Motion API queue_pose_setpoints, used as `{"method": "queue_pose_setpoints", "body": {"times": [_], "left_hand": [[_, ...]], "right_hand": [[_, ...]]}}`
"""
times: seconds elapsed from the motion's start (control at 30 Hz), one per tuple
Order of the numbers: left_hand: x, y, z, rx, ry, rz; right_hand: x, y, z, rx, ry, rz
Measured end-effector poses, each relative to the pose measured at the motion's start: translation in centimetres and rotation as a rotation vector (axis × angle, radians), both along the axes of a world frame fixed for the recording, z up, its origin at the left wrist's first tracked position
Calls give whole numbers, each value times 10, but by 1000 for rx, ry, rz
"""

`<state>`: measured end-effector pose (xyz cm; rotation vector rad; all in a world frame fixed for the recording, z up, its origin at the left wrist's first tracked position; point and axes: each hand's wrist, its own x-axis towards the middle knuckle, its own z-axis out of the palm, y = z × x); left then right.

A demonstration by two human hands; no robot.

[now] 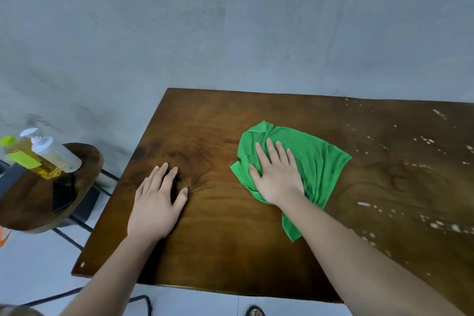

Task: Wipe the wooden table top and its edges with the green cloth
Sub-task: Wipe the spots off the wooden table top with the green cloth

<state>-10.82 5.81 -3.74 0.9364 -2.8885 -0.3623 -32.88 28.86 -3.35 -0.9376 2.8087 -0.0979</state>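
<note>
1. Brown wooden table top (230, 251), rectangular, with dark grain. Its far edge is against a grey wall (230, 20).
2. Crumpled green cloth (315, 161), lying on the top about midway between the far and near edges. One tail trails toward the near edge.
3. Right hand (277, 177): palm down, pressed flat on the cloth's left part, fingers straight and slightly spread toward the far edge. The forearm runs in from the near right.
4. Left hand (156, 202): palm flat on bare wood near the left edge, fingers extended, thumb splayed; it holds nothing. The forearm crosses the near edge.
5. White specks (436, 226), scattered across the right part of the top.
6. Round dark wooden stool (25, 202), beyond the left edge, bearing a yellow bottle with a green cap (28, 156) and a pale bottle with a white pump (56, 154).
</note>
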Motion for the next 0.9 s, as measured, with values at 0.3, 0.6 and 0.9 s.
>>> {"method": "queue_pose_setpoints", "body": {"times": [0.3, 0.6, 0.9], "left_hand": [[7, 7, 7, 14, 44, -50], [7, 94, 24, 96, 154, -205], [-17, 157, 27, 92, 151, -244]], "right_hand": [[139, 37, -8, -84, -22, 222], [160, 73, -8, -113, -46, 239], [111, 161, -8, -129, -53, 137]]}}
